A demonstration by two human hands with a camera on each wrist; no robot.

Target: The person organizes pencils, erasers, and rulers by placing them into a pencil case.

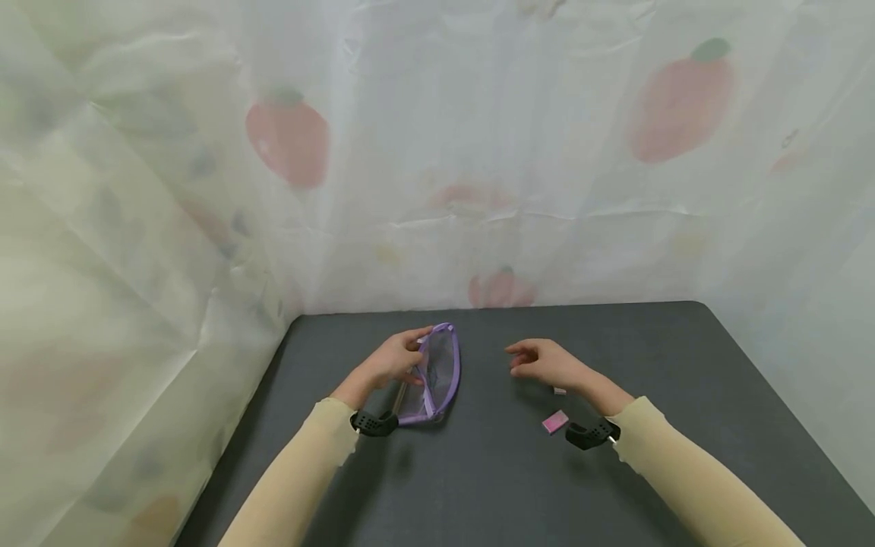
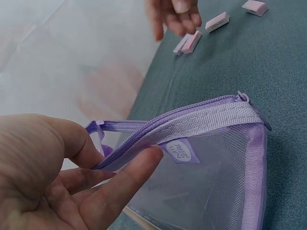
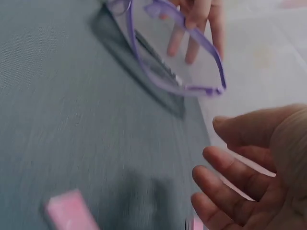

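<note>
While the left hand (image 1: 391, 363) pinches the purple mesh pouch (image 1: 437, 374) by its zipper edge on the left, the right hand (image 1: 547, 363) hovers with loose, empty fingers. Pink erasers (image 1: 555, 421) lie near it, not yet inside.

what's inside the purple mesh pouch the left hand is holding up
Through the purple mesh pouch only faint pale flat shapes show, too blurred to name. The left hand pinches its zipper edge, hiding that corner.

Head view high above table (image 1: 615, 471); wrist views close, sharing pouch (image 2: 211, 167).
</note>
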